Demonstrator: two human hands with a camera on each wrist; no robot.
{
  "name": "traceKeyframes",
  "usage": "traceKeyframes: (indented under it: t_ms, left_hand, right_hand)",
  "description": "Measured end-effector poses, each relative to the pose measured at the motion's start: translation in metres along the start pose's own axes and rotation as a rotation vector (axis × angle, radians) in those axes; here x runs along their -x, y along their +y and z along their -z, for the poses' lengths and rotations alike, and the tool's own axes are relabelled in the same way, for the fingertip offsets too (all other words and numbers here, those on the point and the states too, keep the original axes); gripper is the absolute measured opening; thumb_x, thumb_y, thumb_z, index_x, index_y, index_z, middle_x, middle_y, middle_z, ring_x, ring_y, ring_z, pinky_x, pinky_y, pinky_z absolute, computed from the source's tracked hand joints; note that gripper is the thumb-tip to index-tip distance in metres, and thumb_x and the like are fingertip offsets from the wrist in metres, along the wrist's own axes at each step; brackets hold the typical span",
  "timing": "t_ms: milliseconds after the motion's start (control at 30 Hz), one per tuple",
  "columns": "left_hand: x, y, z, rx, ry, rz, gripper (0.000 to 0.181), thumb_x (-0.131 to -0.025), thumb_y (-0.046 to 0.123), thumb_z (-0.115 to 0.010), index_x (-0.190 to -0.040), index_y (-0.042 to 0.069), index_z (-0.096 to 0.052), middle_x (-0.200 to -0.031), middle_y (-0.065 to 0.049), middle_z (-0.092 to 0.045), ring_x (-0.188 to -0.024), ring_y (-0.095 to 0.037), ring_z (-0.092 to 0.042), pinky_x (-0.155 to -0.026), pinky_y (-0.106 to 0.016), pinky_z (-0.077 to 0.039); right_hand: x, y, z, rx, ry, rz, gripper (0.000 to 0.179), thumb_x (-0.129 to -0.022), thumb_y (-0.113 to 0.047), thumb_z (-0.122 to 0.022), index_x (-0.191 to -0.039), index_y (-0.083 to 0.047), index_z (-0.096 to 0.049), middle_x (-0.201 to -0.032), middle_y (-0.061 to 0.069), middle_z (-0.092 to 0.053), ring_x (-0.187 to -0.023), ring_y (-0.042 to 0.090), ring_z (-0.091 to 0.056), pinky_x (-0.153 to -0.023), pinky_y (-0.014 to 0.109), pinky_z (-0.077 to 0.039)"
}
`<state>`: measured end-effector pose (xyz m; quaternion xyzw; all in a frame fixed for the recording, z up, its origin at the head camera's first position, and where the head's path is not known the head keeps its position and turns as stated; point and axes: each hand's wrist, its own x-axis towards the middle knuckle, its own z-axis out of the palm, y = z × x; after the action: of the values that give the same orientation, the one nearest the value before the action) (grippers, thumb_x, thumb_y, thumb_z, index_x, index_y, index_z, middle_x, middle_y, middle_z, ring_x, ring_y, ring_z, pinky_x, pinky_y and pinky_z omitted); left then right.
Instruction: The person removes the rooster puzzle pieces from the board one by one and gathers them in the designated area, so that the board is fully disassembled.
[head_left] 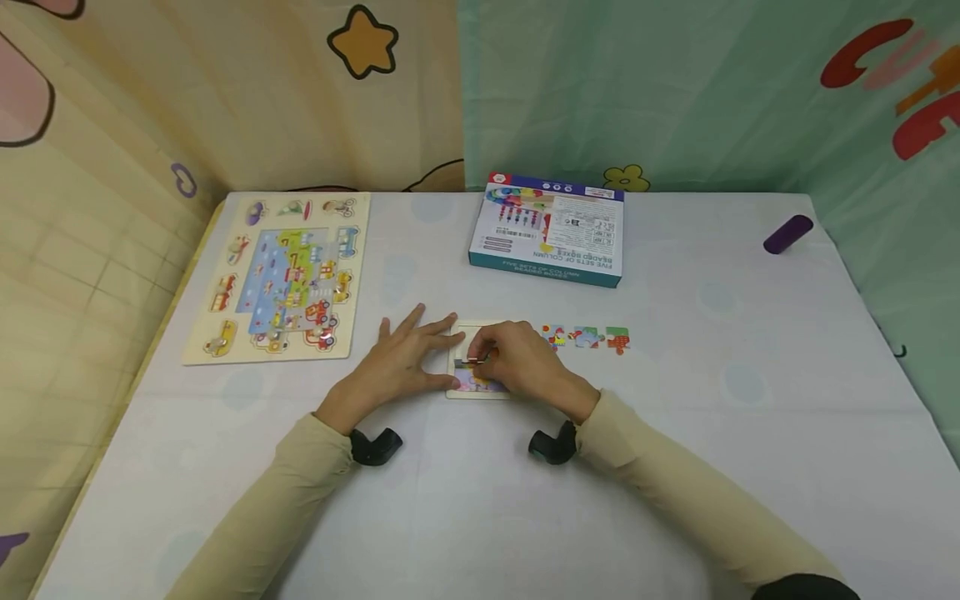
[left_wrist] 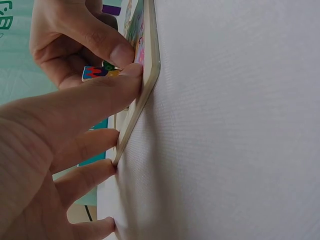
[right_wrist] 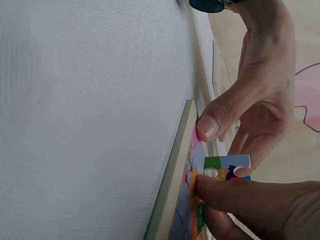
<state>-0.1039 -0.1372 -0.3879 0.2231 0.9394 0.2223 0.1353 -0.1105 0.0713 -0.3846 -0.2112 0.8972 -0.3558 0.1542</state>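
Observation:
A small wooden jigsaw tray (head_left: 452, 395) lies on the table before the person, its lower part filled with colourful picture pieces. The left hand (head_left: 408, 358) spreads its fingers along the tray's left side; thumb and index finger touch the border. Above the tray the right hand (head_left: 522, 358) pinches a jigsaw piece (right_wrist: 227, 162) between thumb and fingers. In the right wrist view the piece stands on edge against the tray, showing green, light blue and yellow. The right hand covers much of the tray in the head view. Loose jigsaw pieces (head_left: 587, 337) lie in a row to its right.
A large wooden picture puzzle board (head_left: 341, 333) lies at the left. Toward the back stands a flat beaded-column toy box (head_left: 547, 233). A dark purple cylinder (head_left: 788, 234) is at the far right. Printed curtains (head_left: 637, 83) border the table.

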Motion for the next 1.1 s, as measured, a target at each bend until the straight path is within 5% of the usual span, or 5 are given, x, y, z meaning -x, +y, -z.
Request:
traceKeyframes:
  t_ms: [600, 1100]
  left_hand:
    - [-0.001, 0.001, 0.001, -0.005, -0.014, 0.015, 0.064, -0.076, 0.036, -0.085, -0.133, 0.015, -0.064, -0.155, 0.001, -0.038, -0.148, -0.040, -0.010, -0.105, -0.077, -0.004]
    - [-0.001, 0.002, 0.000, 0.010, -0.012, 0.018, 0.071, -0.075, 0.036, -0.086, -0.138, 0.016, -0.059, -0.155, -0.001, -0.037, -0.149, -0.040, -0.008, -0.107, -0.076, -0.002]
  right_hand:
    - [0.001, 0.007, 0.004, -0.116, 0.111, -0.007, 0.011, -0.089, -0.015, -0.073, -0.099, -0.011, -0.074, -0.080, -0.005, -0.071, -0.069, 0.008, -0.062, -0.065, 0.027, -0.049]
    - [0.019, 0.028, 0.020, -0.236, 0.095, -0.166, 0.014, -0.087, -0.021, -0.077, -0.098, -0.013, -0.080, -0.099, 0.000, -0.074, -0.091, 0.017, -0.060, -0.072, 0.030, -0.045]
